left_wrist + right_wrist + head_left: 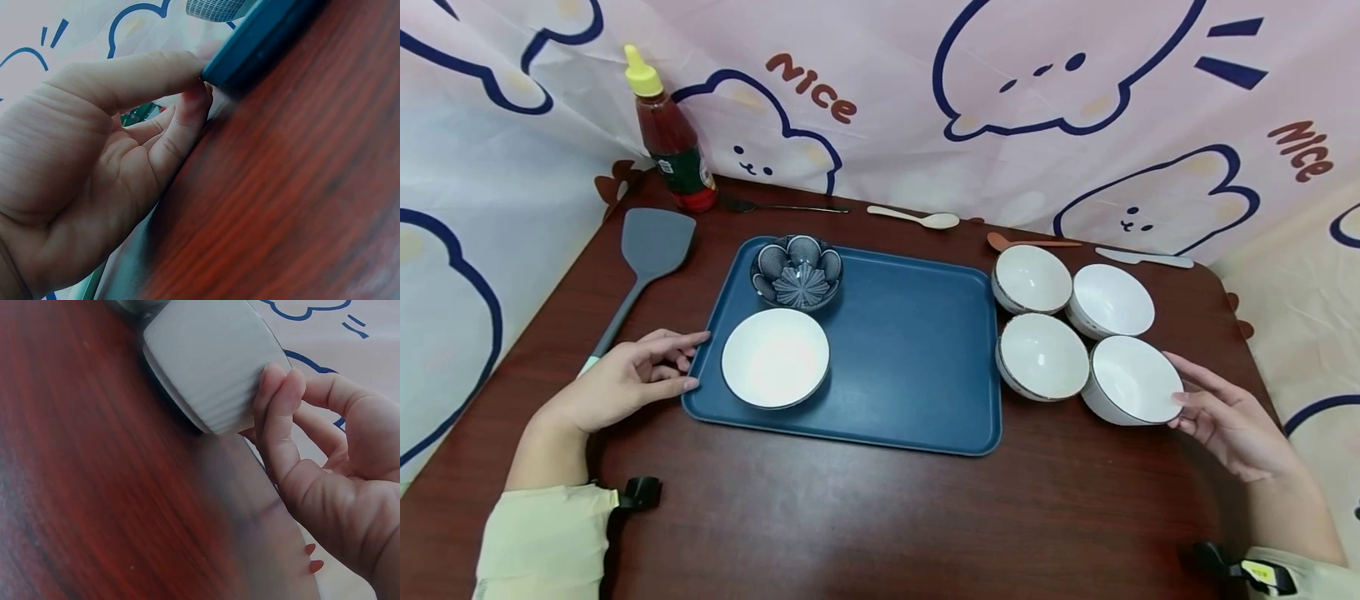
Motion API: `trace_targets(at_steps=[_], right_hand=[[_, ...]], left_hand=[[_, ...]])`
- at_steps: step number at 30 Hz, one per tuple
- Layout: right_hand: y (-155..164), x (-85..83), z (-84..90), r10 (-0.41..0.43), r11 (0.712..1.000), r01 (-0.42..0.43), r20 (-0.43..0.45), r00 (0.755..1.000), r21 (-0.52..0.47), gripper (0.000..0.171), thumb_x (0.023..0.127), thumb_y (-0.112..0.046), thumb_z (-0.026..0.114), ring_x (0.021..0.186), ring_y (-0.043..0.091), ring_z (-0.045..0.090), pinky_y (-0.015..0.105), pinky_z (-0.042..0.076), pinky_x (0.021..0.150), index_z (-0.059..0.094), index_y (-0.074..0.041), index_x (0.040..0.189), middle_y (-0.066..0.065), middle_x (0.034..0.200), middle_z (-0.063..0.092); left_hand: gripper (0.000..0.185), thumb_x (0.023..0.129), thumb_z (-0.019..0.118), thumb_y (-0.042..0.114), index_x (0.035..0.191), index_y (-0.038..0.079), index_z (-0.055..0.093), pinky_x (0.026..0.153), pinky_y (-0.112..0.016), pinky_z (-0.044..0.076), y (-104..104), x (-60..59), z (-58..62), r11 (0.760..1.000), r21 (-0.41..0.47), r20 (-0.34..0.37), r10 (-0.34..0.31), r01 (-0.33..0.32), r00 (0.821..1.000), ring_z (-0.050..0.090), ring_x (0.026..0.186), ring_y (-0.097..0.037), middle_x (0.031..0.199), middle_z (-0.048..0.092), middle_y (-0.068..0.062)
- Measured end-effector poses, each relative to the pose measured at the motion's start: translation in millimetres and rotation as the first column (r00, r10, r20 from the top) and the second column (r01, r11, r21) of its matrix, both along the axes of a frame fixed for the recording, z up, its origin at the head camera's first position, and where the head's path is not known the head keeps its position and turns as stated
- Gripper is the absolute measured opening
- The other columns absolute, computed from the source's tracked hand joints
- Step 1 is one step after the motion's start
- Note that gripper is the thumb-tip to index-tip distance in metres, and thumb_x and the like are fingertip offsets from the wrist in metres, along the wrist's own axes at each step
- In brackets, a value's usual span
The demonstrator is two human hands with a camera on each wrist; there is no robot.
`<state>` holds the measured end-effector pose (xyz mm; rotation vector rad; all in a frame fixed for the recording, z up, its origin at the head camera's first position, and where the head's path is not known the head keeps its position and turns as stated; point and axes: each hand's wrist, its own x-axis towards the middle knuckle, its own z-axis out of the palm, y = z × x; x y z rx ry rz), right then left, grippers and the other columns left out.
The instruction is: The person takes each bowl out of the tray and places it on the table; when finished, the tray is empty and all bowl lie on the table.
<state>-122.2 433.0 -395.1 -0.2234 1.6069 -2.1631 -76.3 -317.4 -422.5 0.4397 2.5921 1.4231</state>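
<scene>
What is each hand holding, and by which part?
Left hand: blue tray, by its left rim. Right hand: front-right white bowl, by its right side.

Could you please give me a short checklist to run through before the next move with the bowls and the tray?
1. Left hand at the tray: ok, thumb and fingers hold its left edge.
2. Right hand on the near-right white bowl: ok, it pinches the rim side.
3. Nothing inside that bowl: ok, only white interior shows.
4. That bowl well apart from its neighbours: not ok, it crowds the near-left white bowl.
5. That bowl lifted off the table: cannot tell.
6. Room on the tray's right side: ok, the patterned bowl and flat-looking white bowl stand at its left.
</scene>
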Motion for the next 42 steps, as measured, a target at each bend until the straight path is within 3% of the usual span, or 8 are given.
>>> trace_targets(at_steps=[3, 6, 10, 15, 22, 28, 36, 42], right_hand=[[0, 2.4, -1.8, -0.018, 1.0, 0.018, -0.007, 1.0, 0.019, 0.058, 0.102, 0.015, 0.024, 0.084, 0.019, 0.074, 0.026, 0.059, 0.076, 0.042, -0.011, 0.152, 0.007, 0.115, 0.069], [1, 5.3, -1.7, -0.033, 0.994, 0.036, -0.037, 0.999, 0.099, 0.057, 0.102, 0.014, 0.028, 0.084, 0.017, 0.074, 0.025, 0.059, 0.075, 0.039, -0.01, 0.153, 0.005, 0.115, 0.068], [0, 9.7, 3.6, -0.067, 0.968, 0.098, -0.137, 0.988, 0.232, 0.055, 0.101, 0.014, 0.035, 0.082, 0.013, 0.073, 0.022, 0.058, 0.071, 0.035, -0.004, 0.154, 0.001, 0.116, 0.067], [-4, 12.0, 15.6, -0.114, 0.945, 0.175, -0.224, 0.968, 0.275, 0.052, 0.101, 0.013, 0.039, 0.081, 0.012, 0.072, 0.019, 0.056, 0.069, 0.037, 0.0, 0.151, -0.001, 0.128, 0.066], [-20, 14.0, 28.0, -0.072, 0.958, 0.131, -0.228, 0.971, 0.254, 0.052, 0.102, 0.013, 0.035, 0.083, 0.014, 0.072, 0.019, 0.056, 0.072, 0.032, 0.002, 0.153, 0.001, 0.131, 0.065], [-50, 5.0, 40.4, -0.056, 0.965, 0.106, -0.204, 0.977, 0.241, 0.051, 0.102, 0.012, 0.037, 0.084, 0.016, 0.072, 0.021, 0.057, 0.076, 0.033, 0.004, 0.152, 0.003, 0.131, 0.066], [-104, -12.5, 58.0, -0.032, 0.909, 0.122, -0.225, 0.974, 0.398, 0.049, 0.1, 0.002, 0.053, 0.083, 0.018, 0.073, 0.024, 0.059, 0.076, 0.042, 0.0, 0.148, 0.003, 0.126, 0.067], [-139, -27.8, 61.1, 0.026, 0.916, 0.049, -0.182, 0.983, 0.399, 0.048, 0.1, -0.002, 0.056, 0.084, 0.019, 0.074, 0.027, 0.059, 0.077, 0.044, 0.001, 0.146, 0.004, 0.126, 0.066]], left_hand=[[0.057, 0.091, 0.071, 0.005, 0.144, 0.005, 0.051, 0.076, -0.011, 0.05, 1, -0.4, 0.5, 1.0, 0.0, 0.007, -0.001, 0.001, 1.0, 0.052, 0.097, -0.007, 0.111, 0.053, -0.002], [0.057, 0.091, 0.071, 0.005, 0.145, 0.005, 0.051, 0.076, -0.012, 0.05, 1, -0.4, 0.0, 1.0, 0.001, 0.012, -0.001, 0.001, 1.0, 0.052, 0.097, -0.007, 0.111, 0.053, -0.002], [0.058, 0.091, 0.071, 0.005, 0.145, 0.005, 0.051, 0.076, -0.011, 0.05, 1, -0.8, -0.6, 1.0, 0.005, 0.01, -0.004, 0.004, 1.0, 0.052, 0.097, -0.007, 0.111, 0.052, -0.002], [0.057, 0.091, 0.071, 0.004, 0.144, 0.004, 0.051, 0.075, -0.011, 0.05, 1, -0.1, -0.2, 1.0, 0.006, 0.007, -0.004, 0.004, 1.0, 0.051, 0.097, -0.007, 0.111, 0.052, -0.002], [0.057, 0.091, 0.071, 0.004, 0.145, 0.004, 0.051, 0.075, -0.012, 0.05, 2, 0.5, 0.1, 1.0, 0.004, 0.012, -0.008, 0.008, 1.0, 0.051, 0.097, -0.007, 0.111, 0.052, -0.002], [0.057, 0.091, 0.071, 0.005, 0.144, 0.006, 0.052, 0.073, -0.012, 0.049, 0, 1.9, -1.3, 1.0, -0.019, 0.0, 0.003, -0.003, 1.0, 0.052, 0.097, -0.006, 0.112, 0.053, -0.001], [0.057, 0.091, 0.071, 0.005, 0.145, 0.006, 0.051, 0.074, -0.012, 0.049, 1, 1.5, -0.3, 1.0, -0.023, -0.002, 0.009, -0.009, 1.0, 0.052, 0.097, -0.006, 0.112, 0.053, -0.001], [0.058, 0.092, 0.07, 0.004, 0.145, 0.005, 0.05, 0.074, -0.011, 0.05, 2, -0.7, 1.0, 1.0, -0.001, 0.011, 0.006, -0.006, 1.0, 0.052, 0.098, -0.006, 0.113, 0.052, -0.001]])
